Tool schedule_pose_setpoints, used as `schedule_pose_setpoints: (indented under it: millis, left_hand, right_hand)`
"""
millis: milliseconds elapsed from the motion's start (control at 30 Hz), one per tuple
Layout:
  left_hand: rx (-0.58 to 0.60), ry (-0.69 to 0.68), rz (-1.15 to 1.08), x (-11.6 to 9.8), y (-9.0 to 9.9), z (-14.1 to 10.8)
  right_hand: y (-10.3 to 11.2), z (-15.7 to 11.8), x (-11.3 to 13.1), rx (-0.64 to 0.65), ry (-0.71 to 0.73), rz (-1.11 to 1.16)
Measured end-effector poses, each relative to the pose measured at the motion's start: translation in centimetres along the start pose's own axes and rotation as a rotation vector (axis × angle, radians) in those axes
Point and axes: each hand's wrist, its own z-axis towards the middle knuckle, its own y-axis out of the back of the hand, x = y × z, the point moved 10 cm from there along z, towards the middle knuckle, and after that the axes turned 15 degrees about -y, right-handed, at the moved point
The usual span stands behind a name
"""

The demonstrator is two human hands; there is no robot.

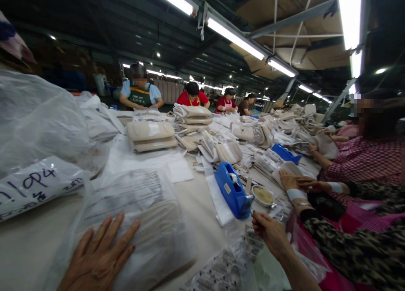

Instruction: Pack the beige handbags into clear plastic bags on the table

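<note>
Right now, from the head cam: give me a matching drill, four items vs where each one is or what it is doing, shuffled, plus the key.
Things:
1. left hand
2. right hand
3. blue tape dispenser
4. small round dish

Places or states:
A. just right of the tape dispenser
B. lying flat on the bagged beige item
C. reaching to the dispenser's front end
D. standing on the table, right of the bagged item

Pairs: 1-B, 2-C, 3-D, 4-A

Head-worn view, forward across table [196, 198]
</note>
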Motion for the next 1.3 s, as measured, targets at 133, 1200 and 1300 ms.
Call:
schedule_pose_setpoints:
  millis: [133, 1200, 1300]
  left_hand:
    - [0.0, -0.055, 0.074, -0.3, 0.3, 0.4]
    - [0.141, -0.046, 0.203, -1.0, 1.1, 1.5]
    - [0.137, -0.044, 0.215, -0.9, 1.2, 1.4]
  right_hand:
    - [1.9, -0.1, 0.9, -0.12, 0.038, -0.165]
    - [-32.1, -13.7, 7.6, 0.349, 0.828, -1.664]
    - [-30.0, -11.3, 8.3, 0.298, 0.747, -1.609]
